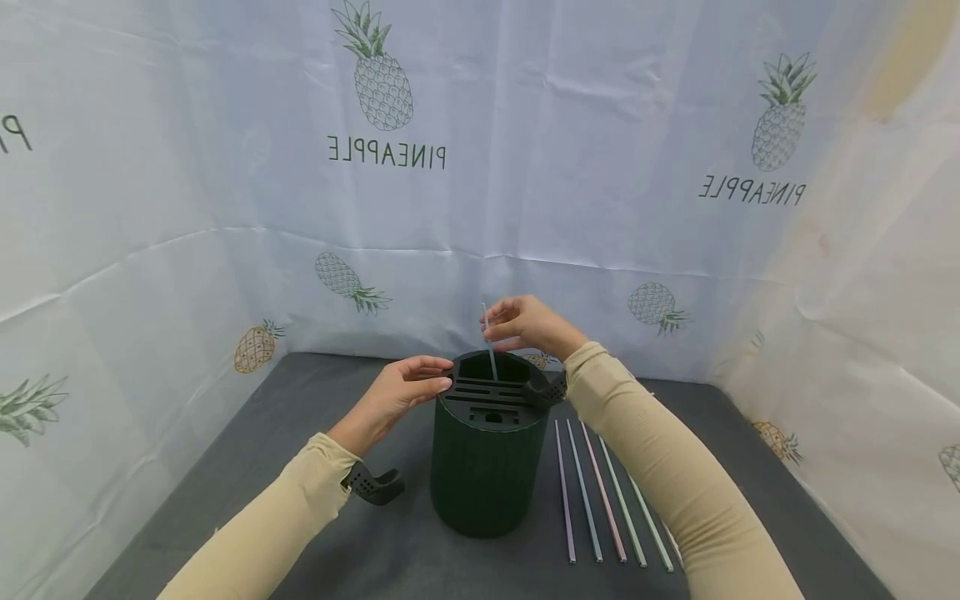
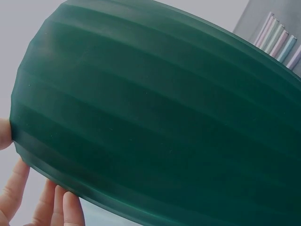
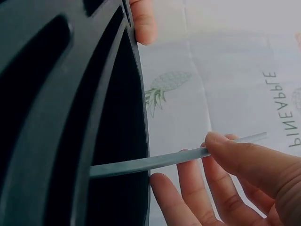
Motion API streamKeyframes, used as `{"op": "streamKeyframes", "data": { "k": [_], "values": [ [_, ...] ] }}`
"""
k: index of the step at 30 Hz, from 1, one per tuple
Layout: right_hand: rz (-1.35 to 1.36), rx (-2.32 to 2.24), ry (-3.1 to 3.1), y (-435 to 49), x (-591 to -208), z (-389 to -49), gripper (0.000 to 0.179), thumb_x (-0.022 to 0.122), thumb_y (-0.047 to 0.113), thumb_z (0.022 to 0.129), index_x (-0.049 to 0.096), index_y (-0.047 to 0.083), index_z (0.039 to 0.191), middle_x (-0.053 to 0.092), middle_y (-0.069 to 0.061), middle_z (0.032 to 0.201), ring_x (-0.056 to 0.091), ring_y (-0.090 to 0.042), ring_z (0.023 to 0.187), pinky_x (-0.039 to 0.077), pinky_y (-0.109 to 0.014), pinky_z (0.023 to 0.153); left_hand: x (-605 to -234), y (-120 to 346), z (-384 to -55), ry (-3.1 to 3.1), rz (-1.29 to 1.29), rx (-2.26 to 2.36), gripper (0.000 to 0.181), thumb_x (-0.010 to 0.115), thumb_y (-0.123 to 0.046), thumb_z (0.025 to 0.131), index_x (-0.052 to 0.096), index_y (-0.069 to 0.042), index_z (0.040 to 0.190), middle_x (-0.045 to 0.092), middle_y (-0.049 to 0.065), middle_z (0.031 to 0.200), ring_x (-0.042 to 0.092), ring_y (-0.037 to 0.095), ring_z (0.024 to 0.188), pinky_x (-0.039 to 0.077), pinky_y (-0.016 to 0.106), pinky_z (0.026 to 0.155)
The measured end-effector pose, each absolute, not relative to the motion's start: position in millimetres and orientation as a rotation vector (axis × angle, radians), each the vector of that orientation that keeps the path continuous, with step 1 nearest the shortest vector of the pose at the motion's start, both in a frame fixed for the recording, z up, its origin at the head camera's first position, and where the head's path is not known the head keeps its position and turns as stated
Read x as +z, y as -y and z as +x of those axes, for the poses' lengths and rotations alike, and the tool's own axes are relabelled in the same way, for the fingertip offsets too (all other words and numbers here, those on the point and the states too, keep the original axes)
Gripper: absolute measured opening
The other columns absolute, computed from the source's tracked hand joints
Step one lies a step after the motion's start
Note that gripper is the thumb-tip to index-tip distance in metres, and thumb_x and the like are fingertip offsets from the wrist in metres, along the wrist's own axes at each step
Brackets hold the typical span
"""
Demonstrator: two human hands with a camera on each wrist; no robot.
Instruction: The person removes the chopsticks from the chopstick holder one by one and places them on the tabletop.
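A dark green knife block (image 1: 483, 467), round and slotted on top with a wide opening at the back, stands upright on the table. My left hand (image 1: 401, 387) rests its fingertips against the left side of the block's upper rim. Above the back opening, my right hand (image 1: 532, 325) pinches a pale blue-grey chopstick (image 3: 141, 164) between thumb and fingers. The chopstick's lower end is down inside the opening, and its upper end sticks up past the fingers. How deep it reaches is hidden.
Several pastel chopsticks (image 1: 603, 492) lie side by side right of the block, partly covered by the right sleeve (image 1: 660, 458). A dark cloth covers the table (image 1: 315, 417). White pineapple-print curtains (image 1: 525, 200) enclose the back and sides.
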State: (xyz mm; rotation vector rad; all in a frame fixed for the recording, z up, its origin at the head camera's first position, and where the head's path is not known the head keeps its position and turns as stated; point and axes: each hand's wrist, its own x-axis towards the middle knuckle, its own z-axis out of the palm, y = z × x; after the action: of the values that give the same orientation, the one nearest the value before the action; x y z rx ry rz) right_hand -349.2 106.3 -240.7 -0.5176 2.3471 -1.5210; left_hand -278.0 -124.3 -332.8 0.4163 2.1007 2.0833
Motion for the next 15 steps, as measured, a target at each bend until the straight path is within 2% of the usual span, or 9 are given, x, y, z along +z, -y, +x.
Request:
{"op": "streamKeyframes", "data": {
  "k": [6,12,15],
  "values": [
    [-0.574,-1.642,-2.317,-113,-238,-348,0.015,0.065,0.001,0.091,0.057,0.002,0.103,0.059,-0.015,0.117,0.058,-0.037,0.114,0.055,-0.044,0.092,-334,123,-278,-2.097,0.388,2.093,0.044,0.073,-0.021,0.087,0.060,-0.007,0.127,0.055,0.010,0.129,0.057,0.021,0.116,0.043,0.044,0.108],
    [-0.603,-1.944,-2.194,-129,-214,-342,0.013,0.063,-0.003,0.091,0.059,0.007,0.099,0.062,-0.003,0.111,0.064,-0.019,0.100,0.055,-0.041,0.093,-334,124,-279,-2.109,0.394,2.091,0.044,0.073,-0.021,0.087,0.060,-0.007,0.127,0.054,0.010,0.131,0.056,0.021,0.117,0.043,0.043,0.108],
    [-0.630,-2.113,-2.111,-142,-198,-336,0.015,0.061,-0.003,0.092,0.061,0.009,0.101,0.061,-0.001,0.113,0.064,-0.016,0.100,0.056,-0.036,0.091,-334,124,-279,-2.116,0.405,2.087,0.045,0.073,-0.021,0.088,0.059,-0.007,0.128,0.053,0.010,0.132,0.055,0.021,0.118,0.043,0.043,0.108]
  ]
}}
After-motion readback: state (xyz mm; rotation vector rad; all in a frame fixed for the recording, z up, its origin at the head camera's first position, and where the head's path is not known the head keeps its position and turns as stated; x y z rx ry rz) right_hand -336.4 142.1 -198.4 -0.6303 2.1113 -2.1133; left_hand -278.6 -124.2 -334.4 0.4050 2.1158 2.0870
